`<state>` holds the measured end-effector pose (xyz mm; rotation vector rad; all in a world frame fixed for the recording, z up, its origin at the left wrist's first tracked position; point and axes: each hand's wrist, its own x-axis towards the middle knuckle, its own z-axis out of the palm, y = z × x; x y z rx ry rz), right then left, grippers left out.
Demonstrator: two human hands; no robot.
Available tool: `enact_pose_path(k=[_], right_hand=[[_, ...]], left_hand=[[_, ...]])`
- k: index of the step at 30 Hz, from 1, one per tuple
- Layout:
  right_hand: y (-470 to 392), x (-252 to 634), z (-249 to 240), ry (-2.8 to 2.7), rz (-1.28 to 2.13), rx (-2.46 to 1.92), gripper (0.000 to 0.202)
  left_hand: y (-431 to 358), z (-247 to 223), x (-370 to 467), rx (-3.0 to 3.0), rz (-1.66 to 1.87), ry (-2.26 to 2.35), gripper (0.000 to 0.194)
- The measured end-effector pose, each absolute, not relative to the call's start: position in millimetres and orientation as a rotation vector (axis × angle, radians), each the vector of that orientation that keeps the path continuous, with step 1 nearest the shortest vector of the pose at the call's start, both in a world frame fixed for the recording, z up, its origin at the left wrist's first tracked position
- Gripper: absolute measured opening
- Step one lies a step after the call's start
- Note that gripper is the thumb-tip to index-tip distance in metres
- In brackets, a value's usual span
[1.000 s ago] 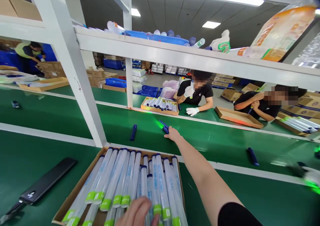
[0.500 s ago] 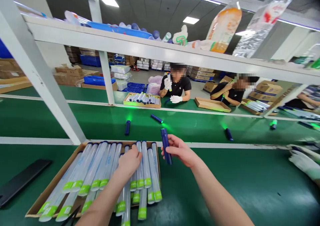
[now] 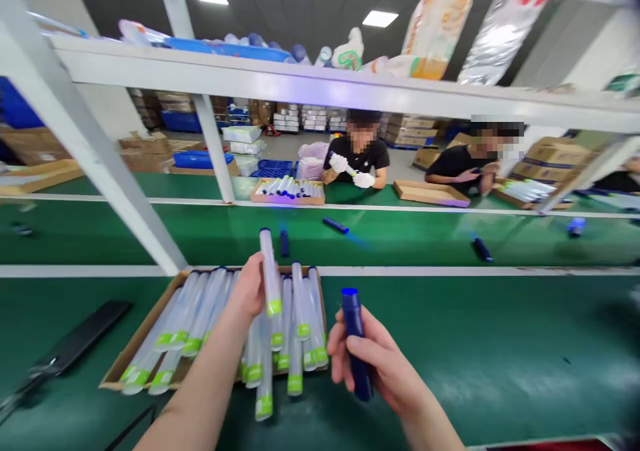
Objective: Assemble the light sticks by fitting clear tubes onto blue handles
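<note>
My left hand [image 3: 250,288] is closed around a clear plastic tube [image 3: 271,274] with a dark cap and a green label band, held up above the box. Below it, a shallow cardboard box [image 3: 134,336] holds several similar tubes [image 3: 299,298], some jutting over its near edge. To the right of the box, my right hand [image 3: 380,358] grips a dark blue cylindrical light handle [image 3: 356,351], nearly upright, its top end glowing blue. The fingers of my left hand are partly hidden behind the tube.
Blue light handles [image 3: 336,225] lie on the green belt [image 3: 240,234] ahead. A white frame post [image 3: 115,164] and shelf [image 3: 250,78] stand before me. Co-workers [image 3: 357,154] sit across. A black flat object [image 3: 90,334] lies at left.
My left hand has lifted a tube out of the box. My right hand has come lower and closer with the light handle, whose glow, like the others, turned from green to blue.
</note>
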<state>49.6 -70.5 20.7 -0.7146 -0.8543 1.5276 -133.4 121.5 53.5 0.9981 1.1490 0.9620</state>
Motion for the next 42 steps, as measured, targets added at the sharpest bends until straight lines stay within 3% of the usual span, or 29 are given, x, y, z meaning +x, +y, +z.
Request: enact_pose_path(k=[3,7,10,15,23,26,36,42], right_hand=[[-84.1,21.9,22.1,-0.908,1.582,-0.859,0.04],[-88.6,-12.9,24.7,-0.902,1.614,-1.148,0.084],[-88.3,-26.7,21.7,-0.907,1.569,-1.306,0.099],[-93.5,-29.4,14.3,-0.892,1.59,-1.469,0.093],[-88.4,-37.8,6.5,-0.821,1.648,-1.486,0.114],[-90.0,-39.8,5.3,-0.76,1.663,-1.47,0.109],[-98.8,-46.5,12.3,-0.593,1.818,-1.3,0.109],[-93.7,-52.3,20.6,-0.677,1.844,-1.332,0.123]], left_hand=[[111.7,72.3,-140.0,0.719,1.002,0.94,0.019],[100.1,81.8,-146.6,0.47,1.032,0.733,0.021],[92.1,81.6,-149.5,0.264,1.058,0.586,0.026],[87.7,76.4,-148.8,0.142,1.173,0.578,0.014],[86.4,74.4,-147.8,0.186,1.15,0.534,0.031],[84.1,76.2,-146.6,0.225,1.222,0.499,0.043],[81.9,60.3,-152.4,0.053,1.055,0.126,0.04],[76.3,58.3,-154.9,0.145,1.102,0.045,0.039]])
